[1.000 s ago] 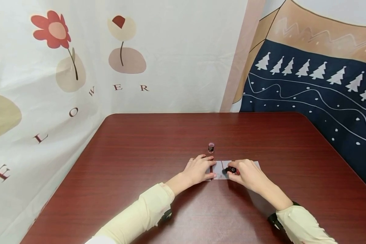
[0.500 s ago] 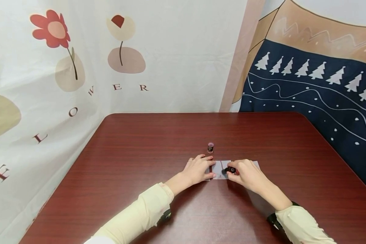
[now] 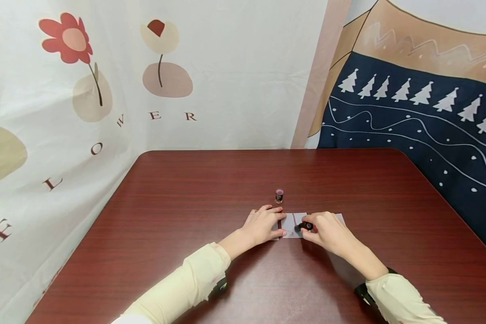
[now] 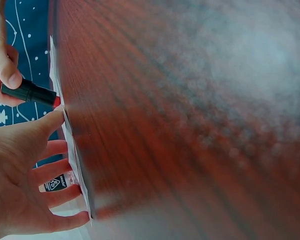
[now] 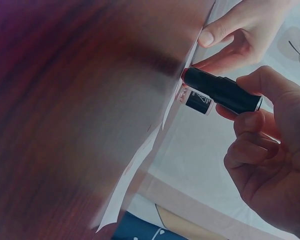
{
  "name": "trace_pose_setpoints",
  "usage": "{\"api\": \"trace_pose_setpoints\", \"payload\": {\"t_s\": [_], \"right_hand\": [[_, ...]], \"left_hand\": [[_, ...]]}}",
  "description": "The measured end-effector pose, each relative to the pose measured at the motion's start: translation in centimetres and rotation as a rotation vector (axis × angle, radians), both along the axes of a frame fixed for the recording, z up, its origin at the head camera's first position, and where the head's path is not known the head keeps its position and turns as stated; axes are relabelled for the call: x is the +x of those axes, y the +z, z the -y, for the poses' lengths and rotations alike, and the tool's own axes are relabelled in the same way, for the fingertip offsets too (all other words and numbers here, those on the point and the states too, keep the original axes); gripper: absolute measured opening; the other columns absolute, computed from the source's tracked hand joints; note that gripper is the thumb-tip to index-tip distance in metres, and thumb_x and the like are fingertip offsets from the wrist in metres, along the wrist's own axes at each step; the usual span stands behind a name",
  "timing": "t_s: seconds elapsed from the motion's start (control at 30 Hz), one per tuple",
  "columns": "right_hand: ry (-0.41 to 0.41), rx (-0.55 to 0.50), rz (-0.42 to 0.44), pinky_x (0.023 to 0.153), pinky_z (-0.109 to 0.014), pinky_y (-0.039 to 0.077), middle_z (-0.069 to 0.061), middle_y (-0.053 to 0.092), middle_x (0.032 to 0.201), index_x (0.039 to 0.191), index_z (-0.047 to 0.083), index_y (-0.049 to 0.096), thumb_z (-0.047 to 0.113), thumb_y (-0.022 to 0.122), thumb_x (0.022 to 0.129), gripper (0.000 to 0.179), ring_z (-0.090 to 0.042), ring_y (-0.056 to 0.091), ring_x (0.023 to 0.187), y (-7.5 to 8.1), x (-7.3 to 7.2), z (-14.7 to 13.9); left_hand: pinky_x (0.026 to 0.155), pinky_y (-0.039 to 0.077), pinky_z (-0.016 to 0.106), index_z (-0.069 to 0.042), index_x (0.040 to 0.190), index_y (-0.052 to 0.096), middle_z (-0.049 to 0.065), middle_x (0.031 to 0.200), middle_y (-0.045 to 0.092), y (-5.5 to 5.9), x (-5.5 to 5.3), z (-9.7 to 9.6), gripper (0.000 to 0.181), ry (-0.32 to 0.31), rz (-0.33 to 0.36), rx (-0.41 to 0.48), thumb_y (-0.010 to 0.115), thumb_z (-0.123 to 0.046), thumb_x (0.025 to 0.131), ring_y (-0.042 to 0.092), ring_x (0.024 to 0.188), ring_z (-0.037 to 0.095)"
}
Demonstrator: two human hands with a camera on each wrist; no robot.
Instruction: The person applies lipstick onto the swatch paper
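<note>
My right hand [image 3: 331, 231] pinches a black lipstick tube [image 5: 222, 90] between thumb and fingers. The red lipstick tip [image 4: 57, 101] meets the white paper [image 3: 288, 228] on the table. A reddish stroke [image 3: 294, 218] runs across the paper, its near end at the lipstick. To the left, my left hand [image 3: 263, 225] lies with fingers spread and fairly straight, fingertips resting at the paper's left edge. Just beyond the left fingers stands a small clear cap [image 3: 279, 196], pinkish on top with a black label.
More white paper [image 3: 340, 218] shows past the right hand, and its end lifts off the table in the right wrist view. The dark red wooden table [image 3: 210, 180] reaches back to a white flower-print cloth [image 3: 235, 76] and a navy tree-print cloth [image 3: 409, 117].
</note>
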State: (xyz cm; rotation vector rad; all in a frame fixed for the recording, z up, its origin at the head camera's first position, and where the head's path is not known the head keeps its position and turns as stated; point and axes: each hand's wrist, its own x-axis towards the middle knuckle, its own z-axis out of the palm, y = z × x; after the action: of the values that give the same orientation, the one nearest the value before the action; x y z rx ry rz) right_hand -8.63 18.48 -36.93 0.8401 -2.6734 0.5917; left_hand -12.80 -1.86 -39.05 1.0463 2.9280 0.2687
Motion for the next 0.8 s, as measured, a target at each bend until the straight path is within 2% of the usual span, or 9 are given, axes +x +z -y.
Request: {"api": "trace_pose_setpoints", "payload": {"t_s": [0.8], "right_hand": [[0.005, -0.008, 0.003, 0.04, -0.018, 0.028, 0.015, 0.036, 0.054, 0.074, 0.011, 0.063, 0.008, 0.067, 0.072, 0.005, 0.002, 0.032, 0.046, -0.02, 0.17, 0.0]], "left_hand": [[0.087, 0.041, 0.045, -0.022, 0.129, 0.058, -0.004, 0.137, 0.048, -0.08, -0.16, -0.04, 0.05, 0.013, 0.021, -0.018, 0.062, -0.046, 0.086, 0.04, 0.127, 0.024]]}}
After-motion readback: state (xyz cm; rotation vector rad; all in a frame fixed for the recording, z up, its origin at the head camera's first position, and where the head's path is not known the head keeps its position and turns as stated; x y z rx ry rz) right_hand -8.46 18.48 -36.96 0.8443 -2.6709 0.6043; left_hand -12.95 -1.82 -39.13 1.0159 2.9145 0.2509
